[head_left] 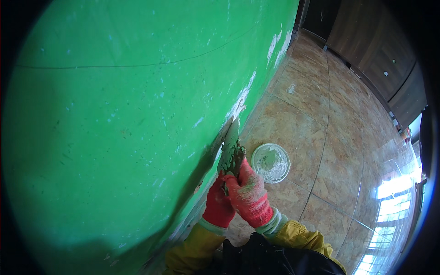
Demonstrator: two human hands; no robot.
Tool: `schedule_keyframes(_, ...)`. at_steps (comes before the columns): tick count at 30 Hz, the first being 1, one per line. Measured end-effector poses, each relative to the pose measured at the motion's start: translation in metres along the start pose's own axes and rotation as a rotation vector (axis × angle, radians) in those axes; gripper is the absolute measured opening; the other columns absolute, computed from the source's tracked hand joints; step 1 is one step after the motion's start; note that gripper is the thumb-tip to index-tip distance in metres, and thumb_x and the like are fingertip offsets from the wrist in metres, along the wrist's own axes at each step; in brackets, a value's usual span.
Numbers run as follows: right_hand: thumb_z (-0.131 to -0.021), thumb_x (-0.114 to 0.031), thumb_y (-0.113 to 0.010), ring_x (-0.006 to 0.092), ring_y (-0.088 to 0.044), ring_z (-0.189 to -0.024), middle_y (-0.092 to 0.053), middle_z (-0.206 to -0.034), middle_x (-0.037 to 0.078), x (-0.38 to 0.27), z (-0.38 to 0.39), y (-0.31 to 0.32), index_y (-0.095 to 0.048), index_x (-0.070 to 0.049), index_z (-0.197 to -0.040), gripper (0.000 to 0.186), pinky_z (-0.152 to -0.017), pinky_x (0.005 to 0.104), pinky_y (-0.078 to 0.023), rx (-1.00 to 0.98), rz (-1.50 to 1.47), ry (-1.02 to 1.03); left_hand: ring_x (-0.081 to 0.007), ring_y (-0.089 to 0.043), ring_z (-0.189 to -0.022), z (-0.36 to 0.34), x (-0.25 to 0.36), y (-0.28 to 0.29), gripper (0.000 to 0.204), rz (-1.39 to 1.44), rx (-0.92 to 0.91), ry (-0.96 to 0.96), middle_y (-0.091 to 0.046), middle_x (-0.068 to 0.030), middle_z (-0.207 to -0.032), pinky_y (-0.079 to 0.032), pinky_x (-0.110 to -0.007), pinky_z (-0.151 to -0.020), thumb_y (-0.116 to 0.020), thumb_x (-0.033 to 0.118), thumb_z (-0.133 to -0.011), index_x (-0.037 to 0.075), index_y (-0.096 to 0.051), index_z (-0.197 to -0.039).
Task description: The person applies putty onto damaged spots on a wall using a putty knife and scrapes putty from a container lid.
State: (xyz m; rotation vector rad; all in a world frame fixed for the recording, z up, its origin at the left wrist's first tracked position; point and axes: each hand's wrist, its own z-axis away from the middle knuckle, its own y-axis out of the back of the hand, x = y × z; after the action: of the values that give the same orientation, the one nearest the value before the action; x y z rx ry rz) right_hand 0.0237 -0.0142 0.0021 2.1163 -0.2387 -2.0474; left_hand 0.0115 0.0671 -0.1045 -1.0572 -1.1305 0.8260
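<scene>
Both hands wear red work gloves crusted with pale dust and are closed together on a putty knife point(230, 149) with a metal blade smeared with filler. My right hand point(247, 197) is in front, and my left hand point(219, 206) is lower, beside the wall; their grip hides most of the handle. The blade's tip is at a pale, flaked patch point(242, 96) low on the green wall point(114, 128); whether it touches cannot be told exactly. A round white container point(270, 162) holding pale filler stands on the floor to the right of my hands.
The tan tiled floor point(311, 114) runs along the wall's foot toward a dark doorway point(316, 20). Brown wooden cabinets point(371, 50) line the opposite side. Bright window light reflects off the tiles at the lower right.
</scene>
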Motion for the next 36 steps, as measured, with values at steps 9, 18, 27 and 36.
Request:
schedule_keyframes(9,-0.076,-0.016,-0.060,0.0379,-0.061,-0.072,-0.060,-0.075,0.022,-0.020,-0.009,-0.024,-0.028,-0.001,-0.136,0.070,-0.063,0.0415,-0.048,-0.135,0.383,0.151,-0.0212,-0.050,-0.106,0.003,0.018,0.008,0.037,0.308,-0.022,0.128,-0.052,-0.0094,-0.114,-0.038,-0.037,-0.095,-0.033,0.030,-0.095,0.005,-0.045,-0.119)
schedule_keyframes(18,-0.074,-0.020,-0.062,0.0411,-0.059,-0.073,-0.060,-0.076,0.024,-0.006,0.001,-0.029,-0.027,-0.006,-0.137,0.074,-0.064,0.0471,-0.046,-0.279,0.489,0.056,-0.0223,-0.051,-0.105,0.016,-0.007,0.052,0.037,0.283,-0.026,0.085,-0.052,-0.0101,-0.113,-0.038,-0.038,-0.094,-0.032,0.029,-0.094,0.006,-0.046,-0.118)
schedule_keyframes(27,-0.073,-0.013,-0.056,0.0397,-0.060,-0.067,-0.059,-0.076,0.024,-0.003,0.037,-0.002,-0.037,-0.006,-0.133,0.064,-0.061,0.0444,-0.048,-0.261,0.423,-0.086,-0.0235,-0.051,-0.105,0.058,-0.043,0.089,0.036,0.289,0.031,0.191,-0.053,-0.0109,-0.112,-0.038,-0.039,-0.093,-0.031,0.028,-0.093,0.006,-0.048,-0.116)
schedule_keyframes(36,-0.075,-0.009,-0.054,0.0393,-0.061,-0.078,-0.061,-0.082,0.022,0.004,0.015,0.010,-0.034,-0.007,-0.136,0.064,-0.066,0.0410,-0.049,0.035,0.102,-0.008,-0.0239,-0.051,-0.107,-0.004,-0.012,0.024,0.039,0.358,-0.292,0.296,-0.053,-0.0114,-0.117,-0.038,-0.037,-0.095,-0.037,0.026,-0.094,0.006,-0.042,-0.127)
